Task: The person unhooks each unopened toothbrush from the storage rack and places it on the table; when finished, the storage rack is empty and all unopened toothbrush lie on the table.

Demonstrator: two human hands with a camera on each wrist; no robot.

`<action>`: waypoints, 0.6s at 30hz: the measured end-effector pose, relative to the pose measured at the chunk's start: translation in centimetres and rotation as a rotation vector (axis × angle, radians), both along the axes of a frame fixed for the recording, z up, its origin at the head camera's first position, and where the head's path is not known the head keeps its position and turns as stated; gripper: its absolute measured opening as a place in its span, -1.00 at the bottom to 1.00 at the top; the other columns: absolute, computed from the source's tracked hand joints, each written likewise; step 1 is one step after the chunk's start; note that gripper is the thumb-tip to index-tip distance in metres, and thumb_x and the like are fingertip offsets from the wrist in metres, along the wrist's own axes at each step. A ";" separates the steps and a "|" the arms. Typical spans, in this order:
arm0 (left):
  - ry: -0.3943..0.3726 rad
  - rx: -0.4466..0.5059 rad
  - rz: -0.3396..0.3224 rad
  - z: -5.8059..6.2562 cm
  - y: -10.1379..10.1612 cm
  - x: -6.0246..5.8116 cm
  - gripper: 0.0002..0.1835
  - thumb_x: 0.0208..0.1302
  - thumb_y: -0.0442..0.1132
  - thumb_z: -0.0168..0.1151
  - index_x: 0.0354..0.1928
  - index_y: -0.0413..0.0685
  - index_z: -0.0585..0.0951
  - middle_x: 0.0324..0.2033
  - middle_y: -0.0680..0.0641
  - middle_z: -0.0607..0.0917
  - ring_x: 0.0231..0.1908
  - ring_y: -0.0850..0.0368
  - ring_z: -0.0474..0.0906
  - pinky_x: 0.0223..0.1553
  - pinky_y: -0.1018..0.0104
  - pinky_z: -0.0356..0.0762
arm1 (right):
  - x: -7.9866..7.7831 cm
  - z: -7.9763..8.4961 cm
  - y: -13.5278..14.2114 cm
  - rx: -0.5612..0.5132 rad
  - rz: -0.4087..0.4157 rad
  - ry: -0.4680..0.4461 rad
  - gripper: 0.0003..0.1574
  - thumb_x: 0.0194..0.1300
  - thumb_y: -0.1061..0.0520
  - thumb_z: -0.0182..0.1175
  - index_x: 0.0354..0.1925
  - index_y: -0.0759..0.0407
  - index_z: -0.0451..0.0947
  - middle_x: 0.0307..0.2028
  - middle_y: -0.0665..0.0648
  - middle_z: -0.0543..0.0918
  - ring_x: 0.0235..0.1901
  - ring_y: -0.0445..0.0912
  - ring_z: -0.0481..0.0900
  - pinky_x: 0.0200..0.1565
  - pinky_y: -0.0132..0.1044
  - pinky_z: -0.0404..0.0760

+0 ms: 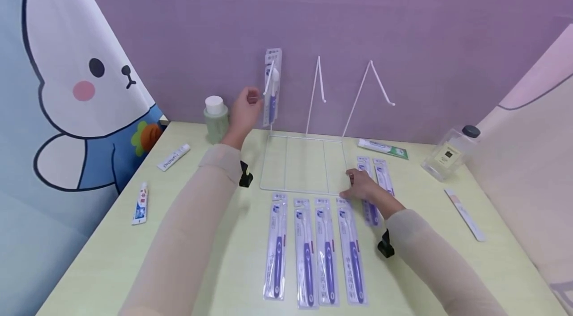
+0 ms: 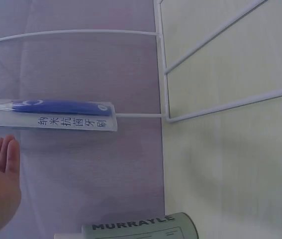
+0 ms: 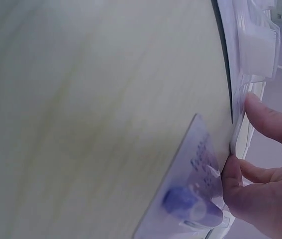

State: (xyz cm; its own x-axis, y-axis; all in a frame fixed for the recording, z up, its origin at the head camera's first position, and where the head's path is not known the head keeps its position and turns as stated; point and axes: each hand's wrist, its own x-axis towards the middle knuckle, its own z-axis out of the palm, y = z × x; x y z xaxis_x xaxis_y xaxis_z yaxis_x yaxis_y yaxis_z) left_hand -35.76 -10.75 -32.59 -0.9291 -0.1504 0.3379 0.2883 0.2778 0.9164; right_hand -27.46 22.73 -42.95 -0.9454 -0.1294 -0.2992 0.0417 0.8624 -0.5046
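Note:
My left hand is raised beside the rack's left hook, its fingers loosely bent close to a packaged toothbrush that hangs there. In the left wrist view the lower end of that hanging pack shows a purple-blue handle, with fingertips at the picture's left edge. My right hand is low at the rack's front right corner. Its thumb and fingertips pinch the top edge of a packaged toothbrush, the rightmost in the front row. The white wire rack has three upright prongs with hooks.
Several more packaged toothbrushes lie in front of the rack, and two lie right of it. A green bottle stands by my left hand. Toothpaste tubes, a clear bottle and a nail file lie around the table.

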 end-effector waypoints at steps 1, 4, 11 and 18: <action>0.009 0.021 -0.012 0.2 0.0 -0.1 -0.63 0.19 -0.40 0.13 0.05 -0.26 0.39 -0.04 -0.15 0.50 -0.05 0.06 0.43 -0.04 0.42 0.38 | 0.0 0.0 0.0 -0.001 -0.004 -0.004 0.08 -0.04 0.02 0.39 0.31 0.31 0.04 0.11 0.35 0.28 0.07 0.16 0.28 0.09 0.01 0.29; 0.038 0.080 -0.045 0.6 0.1 -0.5 -0.57 0.17 -0.46 0.12 0.10 -0.31 0.34 0.00 -0.20 0.46 -0.01 0.01 0.40 -0.01 0.42 0.35 | 0.0 0.0 -0.1 -0.007 -0.007 -0.007 0.09 -0.04 0.01 0.38 0.32 0.28 0.04 0.11 0.33 0.28 0.05 0.15 0.29 0.08 0.00 0.30; -0.014 0.146 -0.155 1.4 0.8 -0.9 -0.45 0.17 -0.48 0.13 0.21 -0.22 0.23 0.09 -0.16 0.40 0.07 0.00 0.33 0.05 0.38 0.30 | 0.1 0.0 0.1 -0.023 -0.012 -0.013 0.07 -0.03 0.03 0.38 0.31 0.28 0.04 0.14 0.35 0.26 0.10 0.18 0.25 0.11 0.03 0.26; -0.017 0.202 -0.183 1.7 1.7 -1.4 -0.42 0.14 -0.49 0.16 0.21 -0.17 0.24 0.10 -0.21 0.41 0.06 -0.03 0.35 0.05 0.29 0.33 | 0.2 0.1 0.2 -0.017 -0.012 -0.019 0.08 -0.04 0.02 0.38 0.32 0.28 0.03 0.14 0.37 0.25 0.06 0.19 0.29 0.07 0.03 0.30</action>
